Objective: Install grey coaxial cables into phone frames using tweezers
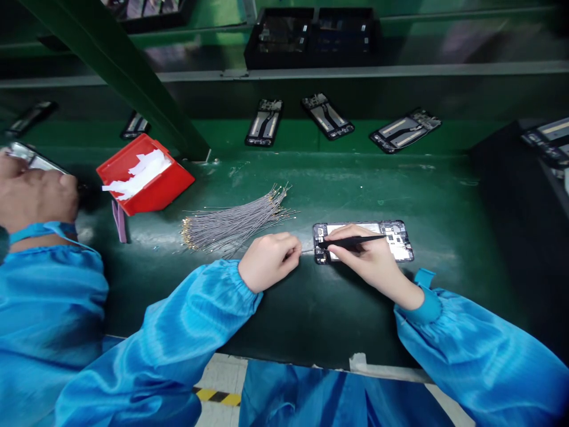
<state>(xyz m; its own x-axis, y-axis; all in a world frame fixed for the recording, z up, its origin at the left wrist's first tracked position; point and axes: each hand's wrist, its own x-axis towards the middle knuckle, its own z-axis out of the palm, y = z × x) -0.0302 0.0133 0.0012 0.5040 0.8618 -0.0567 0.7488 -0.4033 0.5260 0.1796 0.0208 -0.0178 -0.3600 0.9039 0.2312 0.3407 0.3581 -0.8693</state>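
Phone beneath right hand with tweezers

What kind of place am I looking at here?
Most likely a phone assembly line: opened phones lie along the green bench, a bundle of thin grey cables sits near the left hand, and the right hand holds a black tool to an open phone.
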